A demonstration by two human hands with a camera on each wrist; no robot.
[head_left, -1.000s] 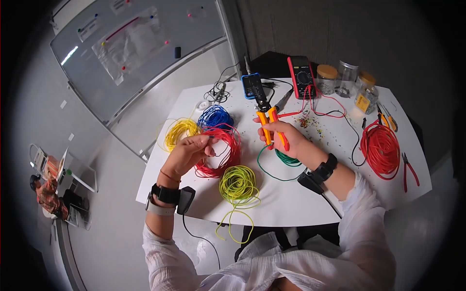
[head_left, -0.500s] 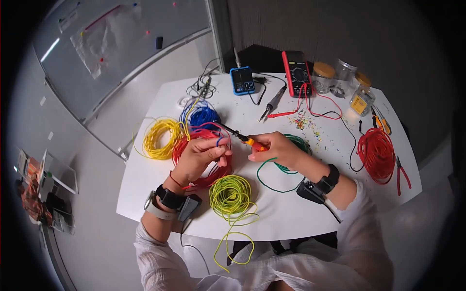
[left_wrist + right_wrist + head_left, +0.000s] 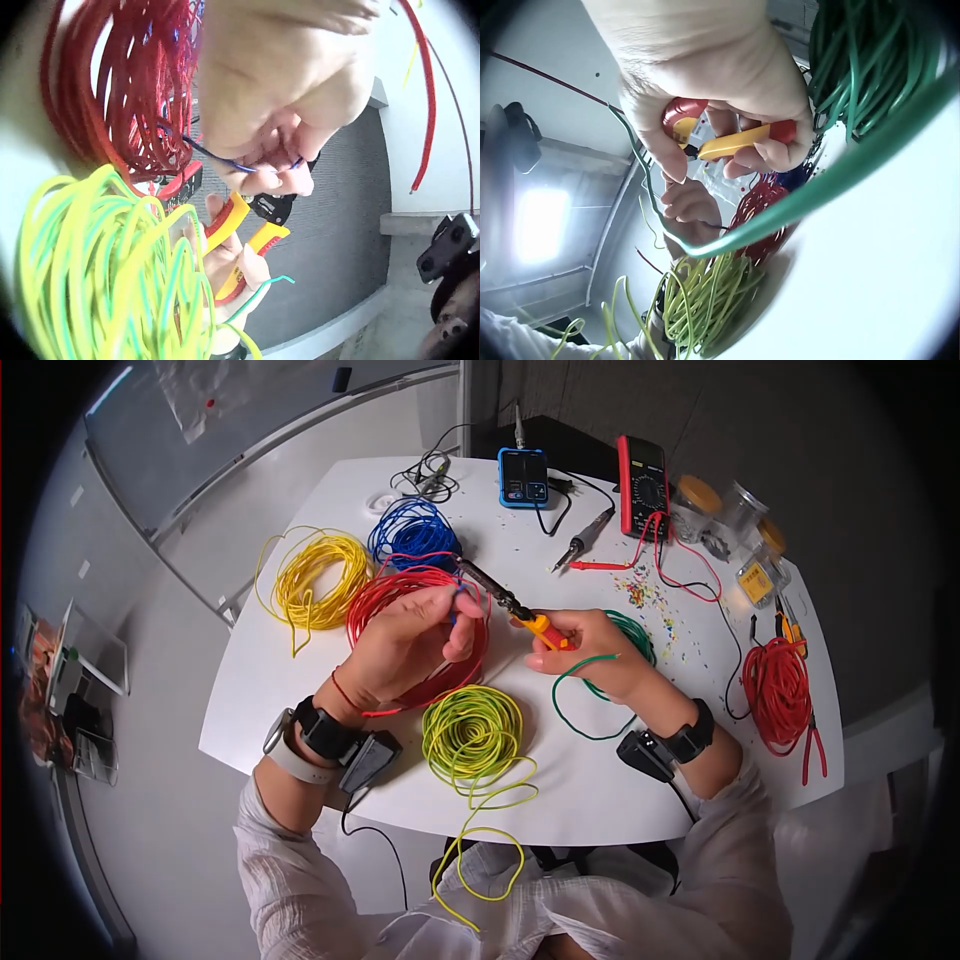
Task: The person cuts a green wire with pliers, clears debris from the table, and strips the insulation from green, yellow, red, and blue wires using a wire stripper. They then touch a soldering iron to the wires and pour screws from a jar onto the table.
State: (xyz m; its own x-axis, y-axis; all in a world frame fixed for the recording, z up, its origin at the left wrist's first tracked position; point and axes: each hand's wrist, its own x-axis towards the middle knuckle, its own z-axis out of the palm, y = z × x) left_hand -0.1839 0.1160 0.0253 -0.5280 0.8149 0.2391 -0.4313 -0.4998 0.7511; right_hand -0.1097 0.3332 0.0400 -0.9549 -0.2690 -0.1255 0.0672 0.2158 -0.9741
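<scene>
My left hand [image 3: 415,630] pinches a thin blue wire [image 3: 234,165] between thumb and fingers, over the red wire coil [image 3: 375,598]. My right hand [image 3: 597,650] grips wire strippers [image 3: 540,628] by their yellow and red handles, which stand spread in the left wrist view. The black head of the strippers slants up and left, right beside the left fingertips and blue wire. Below the hands lies a yellow-green wire coil [image 3: 472,735]. A green wire coil [image 3: 632,630] sits partly behind the right hand, its loose end curving in front of it.
Yellow [image 3: 345,575] and blue [image 3: 408,540] coils lie at the left back. Across the back are a blue-framed meter [image 3: 523,477], a probe-like pen tool [image 3: 580,544], a red multimeter [image 3: 643,490] and jars [image 3: 757,582]. Wire scraps [image 3: 645,598], another red coil [image 3: 775,690] and red-handled pliers [image 3: 816,752] are rightward.
The strippers have swung from pointing away toward the table's back to slanting left, their head now by the left fingertips. The left hand keeps its pinch on the blue wire. The head view has shifted.
</scene>
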